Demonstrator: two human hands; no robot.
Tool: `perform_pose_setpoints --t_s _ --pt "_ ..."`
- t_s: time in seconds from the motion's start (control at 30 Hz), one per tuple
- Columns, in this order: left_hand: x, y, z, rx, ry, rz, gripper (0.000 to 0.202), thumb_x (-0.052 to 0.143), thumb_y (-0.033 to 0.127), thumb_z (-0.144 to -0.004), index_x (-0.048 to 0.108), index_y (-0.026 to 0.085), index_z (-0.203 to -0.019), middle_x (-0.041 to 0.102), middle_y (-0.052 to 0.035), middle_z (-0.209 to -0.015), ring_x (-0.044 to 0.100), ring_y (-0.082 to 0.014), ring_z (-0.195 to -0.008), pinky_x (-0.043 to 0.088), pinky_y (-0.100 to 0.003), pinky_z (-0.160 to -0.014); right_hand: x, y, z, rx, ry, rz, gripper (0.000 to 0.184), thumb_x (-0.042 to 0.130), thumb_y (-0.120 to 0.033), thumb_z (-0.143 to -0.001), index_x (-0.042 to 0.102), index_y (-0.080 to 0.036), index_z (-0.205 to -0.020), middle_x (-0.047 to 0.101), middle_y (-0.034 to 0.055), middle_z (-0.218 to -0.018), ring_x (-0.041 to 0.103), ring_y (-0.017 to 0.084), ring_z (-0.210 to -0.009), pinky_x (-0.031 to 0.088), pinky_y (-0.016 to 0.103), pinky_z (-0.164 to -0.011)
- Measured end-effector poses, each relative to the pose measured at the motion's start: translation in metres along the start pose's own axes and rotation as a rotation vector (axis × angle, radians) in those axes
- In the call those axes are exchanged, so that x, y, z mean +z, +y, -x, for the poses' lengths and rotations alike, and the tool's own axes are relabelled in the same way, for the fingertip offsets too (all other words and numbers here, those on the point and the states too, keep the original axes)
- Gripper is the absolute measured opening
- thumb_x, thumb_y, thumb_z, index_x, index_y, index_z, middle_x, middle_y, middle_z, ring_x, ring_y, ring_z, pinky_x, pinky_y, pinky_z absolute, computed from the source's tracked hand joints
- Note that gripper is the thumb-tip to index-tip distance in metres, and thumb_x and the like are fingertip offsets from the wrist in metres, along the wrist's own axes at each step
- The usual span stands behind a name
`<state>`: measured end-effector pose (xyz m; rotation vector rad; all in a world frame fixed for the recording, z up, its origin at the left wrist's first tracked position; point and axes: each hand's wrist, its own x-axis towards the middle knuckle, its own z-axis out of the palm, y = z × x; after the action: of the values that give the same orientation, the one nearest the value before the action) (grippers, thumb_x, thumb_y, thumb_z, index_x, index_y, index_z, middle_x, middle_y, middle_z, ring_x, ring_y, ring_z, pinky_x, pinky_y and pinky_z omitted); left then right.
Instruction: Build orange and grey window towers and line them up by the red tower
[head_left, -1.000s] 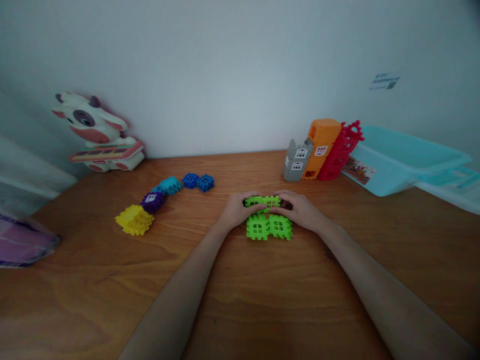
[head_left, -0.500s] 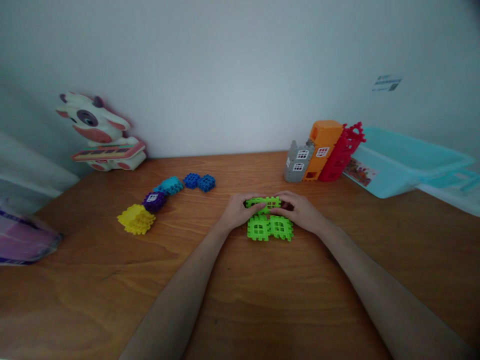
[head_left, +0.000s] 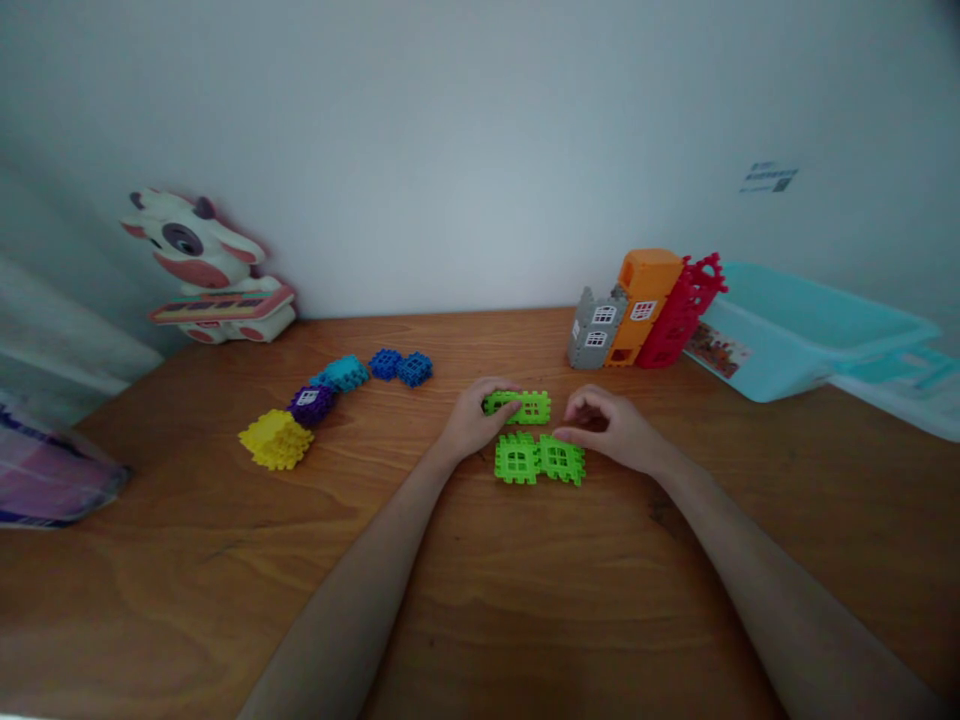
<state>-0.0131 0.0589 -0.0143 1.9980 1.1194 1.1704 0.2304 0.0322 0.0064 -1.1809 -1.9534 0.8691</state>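
Observation:
My left hand grips the left end of a lime green window block piece, held just above the wooden table. A second green piece of two joined window blocks lies flat on the table in front of it. My right hand hovers to the right of both pieces, fingers curled in a loose pinch at the corner of the flat piece. Whether it grips anything I cannot make out.
Yellow, purple, teal and blue block clusters lie at the left. Grey, orange and red block towers lean against a turquoise bin at the right. A cow toy stands against the wall.
My right hand has let go of the upper green piece and drawn back to the right. The left hand still holds that piece.

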Motion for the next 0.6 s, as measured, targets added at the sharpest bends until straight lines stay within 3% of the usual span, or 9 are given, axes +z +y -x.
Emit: perform_pose_setpoints --t_s 0.13,0.23,0.47,0.6 --pt "0.0009 0.0015 0.0007 0.002 0.036 -0.018 0.019 0.062 0.028 -0.089 0.069 0.020 -0.105 0.071 -0.0076 -0.112 0.064 -0.0208 -0.110 0.047 -0.039 -0.103 -0.0100 -0.0068 0.0043 -0.078 -0.173 0.133 0.046 0.085 -0.057 -0.064 0.071 -0.025 -0.095 0.064 0.0051 -0.099 0.061 0.024 -0.090 0.050 0.037 -0.081" --pt "0.0016 0.0016 0.0015 0.009 0.064 -0.032 0.020 0.060 0.024 -0.089 0.068 0.020 -0.108 0.070 -0.0079 -0.114 0.062 -0.0209 -0.112 0.046 -0.039 -0.104 -0.0112 -0.0077 0.0047 -0.094 -0.227 0.155 0.046 0.085 -0.057 -0.064 0.074 -0.026 -0.096 0.063 0.0053 -0.104 0.061 0.025 -0.099 0.048 0.039 -0.089" --pt "0.0033 0.0011 0.0020 -0.018 0.023 -0.097 0.032 0.077 0.034 -0.080 0.068 0.018 -0.106 0.070 -0.0089 -0.111 0.063 -0.0224 -0.109 0.047 -0.038 -0.101 -0.0074 -0.0031 0.0020 -0.030 -0.205 0.034 0.042 0.080 -0.055 -0.071 0.074 -0.024 -0.098 0.065 0.0050 -0.103 0.063 0.023 -0.092 0.050 0.036 -0.081" --pt "0.0026 -0.0017 0.0010 0.003 0.020 -0.074 0.029 0.080 0.032 -0.077 0.070 0.020 -0.101 0.070 -0.0074 -0.109 0.063 -0.0218 -0.108 0.047 -0.038 -0.101 -0.0079 0.0018 -0.0006 0.052 -0.144 -0.086 0.039 0.080 -0.055 -0.071 0.069 -0.022 -0.087 0.067 0.0028 -0.091 0.061 0.020 -0.081 0.050 0.034 -0.076"
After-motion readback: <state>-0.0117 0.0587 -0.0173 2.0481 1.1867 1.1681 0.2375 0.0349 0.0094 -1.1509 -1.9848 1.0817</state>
